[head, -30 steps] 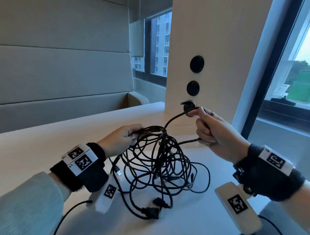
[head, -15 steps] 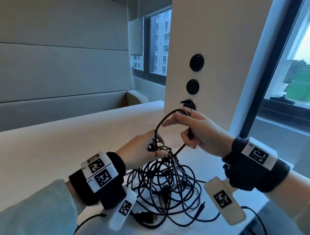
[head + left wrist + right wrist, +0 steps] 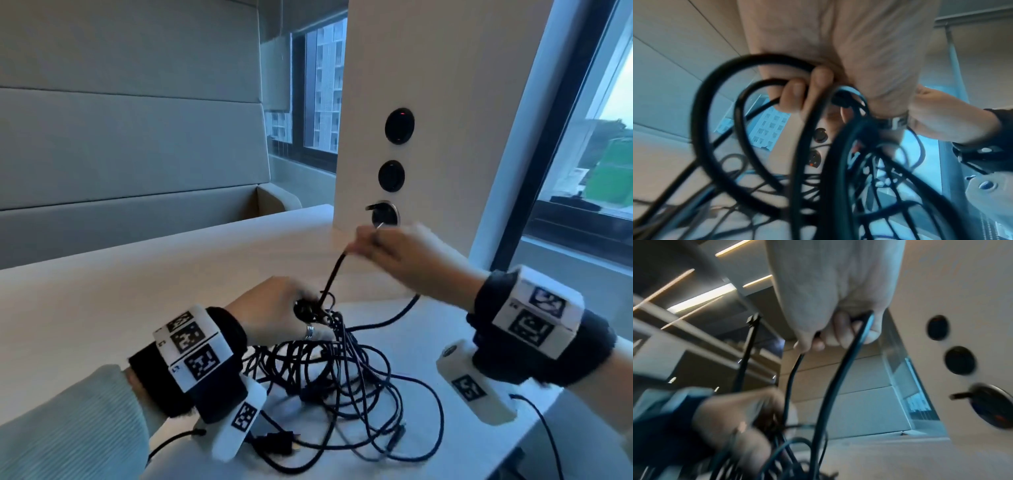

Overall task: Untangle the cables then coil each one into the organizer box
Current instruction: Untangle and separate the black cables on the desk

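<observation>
A tangle of thin black cables [image 3: 342, 383] lies on the white table [image 3: 455, 318], its top bunch lifted. My left hand [image 3: 284, 311] grips that bunch at the knot; in the left wrist view its fingers [image 3: 797, 94] curl round several loops [image 3: 719, 129]. My right hand [image 3: 387, 253], blurred, is raised above and right of it and pinches one black cable [image 3: 332, 274] that runs taut down to the knot. The right wrist view shows two strands [image 3: 830, 386] dropping from the right hand's fingers [image 3: 838, 331]. No organizer box is in view.
A white pillar [image 3: 428, 85] stands just behind the hands with three round black sockets [image 3: 399, 125], the lowest [image 3: 385, 214] with a small plug in it. Padded bench seating [image 3: 120, 154] fills the left; windows are at the right. Black plugs [image 3: 277, 442] lie near the table's front edge.
My right hand has moved left and up, drawing one cable taut out of the knot. My left hand has lifted the bunch and come nearer the middle. The view has shifted slightly.
</observation>
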Demonstrator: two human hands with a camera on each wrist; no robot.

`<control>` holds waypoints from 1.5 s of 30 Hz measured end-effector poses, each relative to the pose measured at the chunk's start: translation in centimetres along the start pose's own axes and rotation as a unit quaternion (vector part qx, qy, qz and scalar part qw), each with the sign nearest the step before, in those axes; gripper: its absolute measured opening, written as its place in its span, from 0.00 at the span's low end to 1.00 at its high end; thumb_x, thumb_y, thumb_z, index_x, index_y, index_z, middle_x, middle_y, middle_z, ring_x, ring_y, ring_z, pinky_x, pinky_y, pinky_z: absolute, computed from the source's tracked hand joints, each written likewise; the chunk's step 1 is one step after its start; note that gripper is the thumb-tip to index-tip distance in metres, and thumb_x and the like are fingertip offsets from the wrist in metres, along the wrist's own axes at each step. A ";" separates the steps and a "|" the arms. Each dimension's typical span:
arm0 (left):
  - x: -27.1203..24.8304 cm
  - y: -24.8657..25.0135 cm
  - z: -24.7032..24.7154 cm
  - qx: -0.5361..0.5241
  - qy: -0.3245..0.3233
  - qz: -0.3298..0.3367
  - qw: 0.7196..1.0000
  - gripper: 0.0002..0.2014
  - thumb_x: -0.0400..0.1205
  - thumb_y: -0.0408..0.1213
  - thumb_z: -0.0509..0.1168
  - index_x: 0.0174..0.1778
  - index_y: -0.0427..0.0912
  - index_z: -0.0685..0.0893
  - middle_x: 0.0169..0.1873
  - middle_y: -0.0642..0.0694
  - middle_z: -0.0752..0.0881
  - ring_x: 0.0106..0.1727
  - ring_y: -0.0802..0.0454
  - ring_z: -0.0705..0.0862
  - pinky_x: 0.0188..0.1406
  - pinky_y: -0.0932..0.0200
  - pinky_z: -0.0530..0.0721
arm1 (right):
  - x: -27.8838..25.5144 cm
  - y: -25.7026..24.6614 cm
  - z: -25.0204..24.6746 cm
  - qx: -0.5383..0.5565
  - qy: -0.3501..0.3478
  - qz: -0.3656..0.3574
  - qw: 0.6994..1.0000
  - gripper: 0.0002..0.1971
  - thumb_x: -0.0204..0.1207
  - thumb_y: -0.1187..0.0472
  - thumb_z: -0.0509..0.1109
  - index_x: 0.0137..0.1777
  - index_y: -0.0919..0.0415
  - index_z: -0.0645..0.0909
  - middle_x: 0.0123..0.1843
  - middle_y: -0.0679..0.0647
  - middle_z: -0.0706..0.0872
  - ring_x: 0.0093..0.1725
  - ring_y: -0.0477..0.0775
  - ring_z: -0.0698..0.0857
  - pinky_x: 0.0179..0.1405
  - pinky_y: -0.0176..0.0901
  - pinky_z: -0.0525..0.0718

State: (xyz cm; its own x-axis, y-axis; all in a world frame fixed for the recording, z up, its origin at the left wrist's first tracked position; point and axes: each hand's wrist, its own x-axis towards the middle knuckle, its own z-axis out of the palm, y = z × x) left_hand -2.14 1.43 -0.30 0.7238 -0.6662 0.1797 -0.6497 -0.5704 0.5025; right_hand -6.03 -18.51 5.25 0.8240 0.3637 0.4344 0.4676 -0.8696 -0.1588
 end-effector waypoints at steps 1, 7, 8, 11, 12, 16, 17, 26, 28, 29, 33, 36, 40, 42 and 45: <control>-0.1 -0.3 0.0 -0.008 -0.010 -0.004 1.000 0.11 0.71 0.51 0.74 0.38 0.48 0.87 0.35 0.52 0.89 0.37 0.58 0.85 0.38 0.61 0.80 | 0.0 1.1 -0.2 0.055 0.074 0.036 0.995 0.16 0.81 0.51 0.61 0.38 0.61 0.77 0.25 0.48 0.72 0.25 0.39 0.74 0.27 0.27 0.71; -0.2 -2.5 -0.5 -0.056 -0.036 -0.040 0.997 0.11 0.73 0.56 0.70 0.44 0.53 0.85 0.40 0.53 0.88 0.45 0.53 0.85 0.50 0.52 0.81 | -1.0 5.2 -0.6 0.282 0.229 0.252 0.897 0.17 0.82 0.49 0.59 0.31 0.51 0.71 0.26 0.45 0.68 0.30 0.54 0.68 0.28 0.45 0.72; -0.2 -2.5 -0.6 -0.050 -0.041 -0.036 0.997 0.11 0.74 0.56 0.70 0.43 0.53 0.84 0.39 0.54 0.87 0.45 0.53 0.84 0.49 0.54 0.80 | -1.3 5.3 -0.4 0.224 0.202 0.248 0.921 0.15 0.83 0.51 0.58 0.36 0.55 0.74 0.30 0.47 0.71 0.33 0.55 0.71 0.31 0.46 0.75; 0.2 -2.2 -0.3 -0.013 -0.052 -0.029 0.998 0.10 0.77 0.52 0.69 0.43 0.50 0.84 0.37 0.52 0.85 0.43 0.50 0.83 0.42 0.57 0.75 | -1.7 4.1 1.0 -0.142 0.121 0.152 0.971 0.18 0.80 0.52 0.63 0.66 0.60 0.73 0.59 0.55 0.76 0.55 0.60 0.78 0.52 0.55 0.79; 0.4 -2.0 -0.2 -0.010 -0.048 -0.027 0.998 0.09 0.77 0.51 0.69 0.44 0.49 0.85 0.38 0.51 0.86 0.43 0.49 0.83 0.42 0.55 0.76 | -1.6 3.2 2.0 -0.214 0.104 0.089 0.967 0.26 0.77 0.51 0.66 0.72 0.59 0.69 0.67 0.57 0.75 0.62 0.61 0.77 0.58 0.59 0.78; 0.4 -2.0 -0.1 -0.025 -0.009 -0.027 0.999 0.09 0.75 0.52 0.70 0.48 0.55 0.86 0.42 0.49 0.89 0.46 0.50 0.85 0.49 0.51 0.80 | -1.5 1.1 5.3 -0.282 -0.001 -0.123 0.952 0.22 0.61 0.48 0.80 0.56 0.48 0.85 0.57 0.45 0.85 0.53 0.49 0.85 0.50 0.50 0.85; 0.3 -2.2 -0.1 -0.032 -0.003 -0.028 0.999 0.10 0.74 0.53 0.71 0.47 0.56 0.86 0.42 0.49 0.89 0.46 0.50 0.85 0.48 0.51 0.80 | -1.3 1.0 5.6 -0.265 -0.019 -0.127 0.956 0.16 0.60 0.49 0.81 0.49 0.47 0.88 0.51 0.43 0.85 0.45 0.45 0.85 0.40 0.39 0.84; -0.6 -2.7 -1.0 -0.027 -0.022 -0.018 0.999 0.17 0.72 0.50 0.74 0.40 0.54 0.69 0.31 0.54 0.81 0.28 0.64 0.74 0.30 0.68 0.69 | -1.1 2.2 5.3 0.008 -0.007 -0.010 1.000 0.10 0.84 0.52 0.54 0.54 0.53 0.75 0.47 0.48 0.79 0.41 0.54 0.81 0.42 0.55 0.83; -0.7 -2.7 -1.1 -0.001 -0.029 0.001 1.000 0.14 0.75 0.47 0.71 0.40 0.54 0.69 0.30 0.56 0.78 0.29 0.64 0.73 0.30 0.69 0.69 | -1.5 2.5 5.1 0.045 0.023 0.027 0.998 0.09 0.84 0.54 0.56 0.52 0.55 0.77 0.43 0.45 0.79 0.35 0.47 0.79 0.38 0.52 0.85; -0.8 -2.7 -1.1 0.009 -0.031 0.009 0.999 0.12 0.77 0.46 0.70 0.40 0.53 0.70 0.30 0.56 0.77 0.30 0.65 0.73 0.31 0.69 0.69 | -1.7 2.7 5.2 0.050 0.028 0.042 0.997 0.09 0.84 0.55 0.56 0.52 0.56 0.77 0.39 0.42 0.77 0.32 0.44 0.77 0.35 0.50 0.85; -0.9 -2.6 -0.8 0.003 -0.027 0.012 1.000 0.08 0.79 0.54 0.64 0.42 0.56 0.74 0.30 0.59 0.80 0.33 0.66 0.76 0.33 0.71 0.70 | -2.4 2.9 5.3 0.078 0.042 0.096 0.991 0.08 0.84 0.57 0.55 0.49 0.58 0.75 0.26 0.42 0.73 0.23 0.43 0.73 0.31 0.51 0.85; -0.8 -2.3 0.3 0.023 -0.012 0.025 0.999 0.08 0.79 0.51 0.65 0.46 0.53 0.76 0.38 0.59 0.82 0.41 0.59 0.80 0.43 0.60 0.77 | -2.5 2.6 5.2 0.163 0.047 0.133 0.976 0.09 0.85 0.59 0.53 0.45 0.59 0.71 0.21 0.50 0.75 0.17 0.51 0.76 0.20 0.46 0.83; -0.5 -1.8 0.8 0.015 0.039 0.023 0.999 0.13 0.78 0.45 0.68 0.51 0.54 0.70 0.43 0.55 0.84 0.40 0.60 0.80 0.40 0.66 0.75 | -1.5 1.9 3.6 0.249 0.099 0.152 0.951 0.08 0.85 0.60 0.54 0.46 0.61 0.70 0.24 0.53 0.74 0.19 0.58 0.79 0.17 0.45 0.81; -0.4 -2.0 0.5 0.005 0.042 0.015 0.999 0.11 0.79 0.42 0.68 0.50 0.52 0.71 0.39 0.54 0.85 0.34 0.65 0.78 0.32 0.74 0.72 | -1.2 2.6 2.7 0.249 0.134 0.183 0.941 0.08 0.85 0.59 0.53 0.48 0.61 0.70 0.25 0.54 0.74 0.20 0.61 0.80 0.16 0.46 0.81; -0.3 -2.5 -0.3 -0.015 0.049 -0.015 0.999 0.07 0.80 0.39 0.67 0.48 0.50 0.74 0.37 0.53 0.86 0.34 0.64 0.79 0.33 0.73 0.72 | -1.3 5.1 2.3 0.290 0.086 0.295 0.906 0.09 0.85 0.58 0.53 0.51 0.61 0.72 0.27 0.56 0.76 0.19 0.59 0.82 0.16 0.44 0.82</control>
State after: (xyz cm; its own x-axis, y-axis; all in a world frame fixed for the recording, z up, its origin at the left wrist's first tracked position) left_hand -0.66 3.17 -1.35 0.7636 -0.5976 0.2445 -0.6203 -0.5741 0.5344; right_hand -4.00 -22.67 1.86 0.9469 -0.2082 0.2451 0.0919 -0.5551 -0.8267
